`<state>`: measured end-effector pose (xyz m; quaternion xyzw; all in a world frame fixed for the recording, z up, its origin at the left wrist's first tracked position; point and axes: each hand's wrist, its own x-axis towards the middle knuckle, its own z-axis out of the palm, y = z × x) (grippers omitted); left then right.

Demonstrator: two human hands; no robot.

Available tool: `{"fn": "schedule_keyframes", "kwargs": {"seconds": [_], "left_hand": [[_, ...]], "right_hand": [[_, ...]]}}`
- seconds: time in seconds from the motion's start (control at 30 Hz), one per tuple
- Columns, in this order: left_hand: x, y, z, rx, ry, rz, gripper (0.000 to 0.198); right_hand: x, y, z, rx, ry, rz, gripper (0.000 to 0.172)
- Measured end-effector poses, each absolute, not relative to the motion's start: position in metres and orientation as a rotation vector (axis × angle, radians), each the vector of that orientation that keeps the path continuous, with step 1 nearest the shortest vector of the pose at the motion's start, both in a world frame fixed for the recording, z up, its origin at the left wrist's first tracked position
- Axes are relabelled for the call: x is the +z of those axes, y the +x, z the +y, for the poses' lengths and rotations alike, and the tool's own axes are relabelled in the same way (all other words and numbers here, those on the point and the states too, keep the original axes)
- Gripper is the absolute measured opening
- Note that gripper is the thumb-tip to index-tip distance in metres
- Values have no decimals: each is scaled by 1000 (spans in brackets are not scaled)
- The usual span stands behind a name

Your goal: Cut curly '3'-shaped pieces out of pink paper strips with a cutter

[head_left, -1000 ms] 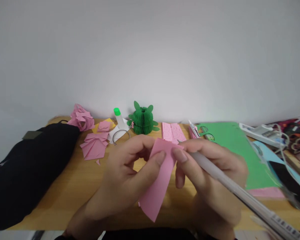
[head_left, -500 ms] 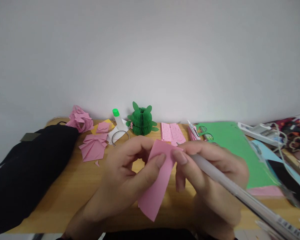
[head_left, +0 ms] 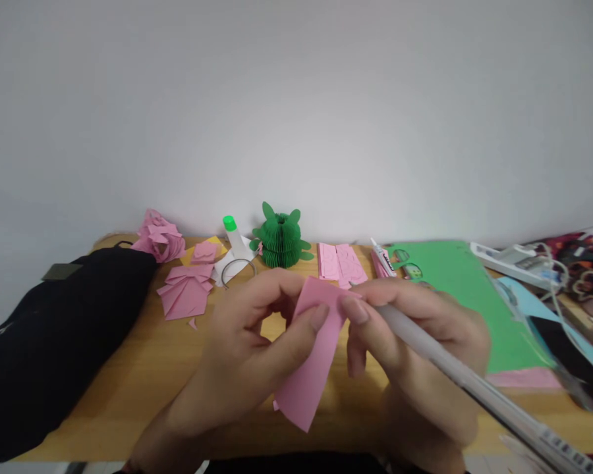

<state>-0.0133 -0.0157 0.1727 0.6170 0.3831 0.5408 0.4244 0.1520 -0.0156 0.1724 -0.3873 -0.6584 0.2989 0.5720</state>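
Observation:
Between both hands a strip of pink paper is held up over the wooden table, its lower end hanging free. My left hand pinches it, thumb across the front. The thumb and fingers of my right hand grip the paper's upper right edge. A pen with a clear barrel also rests in my right hand, its back end slanting toward the lower right; its tip is hidden by the fingers. Behind the hands stands a green honeycomb paper figure with leaf-shaped pieces.
Pink folded paper, a glue stick and a metal ring lie back left. A black bag covers the left side. Pink cut pieces, a glue tube, green sheets and a white power strip are at right.
The paper's lower end has shifted very slightly to the right. Both hands keep nearly the same pose and hold.

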Motion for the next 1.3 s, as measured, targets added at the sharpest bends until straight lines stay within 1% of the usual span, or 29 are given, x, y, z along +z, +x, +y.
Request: {"fn": "schedule_keyframes", "kwargs": {"seconds": [0.17, 0.33, 0.47, 0.63, 0.77, 0.87, 0.93, 1.07, 1.3], "left_hand": [[172, -15, -16, 1325, 1595, 979, 10], [171, -16, -14, 1417, 1552, 1081, 9], [170, -16, -12, 1463, 1423, 1040, 7], [166, -19, -10, 1457, 1359, 999, 7], [165, -16, -8, 1504, 1329, 983, 9], [165, -12, -6, 1511, 1308, 932, 6], [165, -10, -5, 1482, 1316, 869, 4], [164, -8, -4, 1358, 1372, 785, 4], [166, -7, -3, 1354, 1342, 875, 7]], "right_hand": [[175, 153, -14, 687, -905, -1583, 5], [175, 152, -14, 656, -883, -1657, 7], [175, 154, -14, 589, -854, -1713, 14], [179, 154, -12, 465, -822, -1784, 15], [182, 151, -10, 445, -778, -1788, 18], [180, 152, -9, 422, -799, -1749, 18], [178, 153, -9, 427, -817, -1717, 16], [174, 153, -9, 520, -815, -1682, 15], [171, 140, -15, 556, -917, -1465, 13]]}}
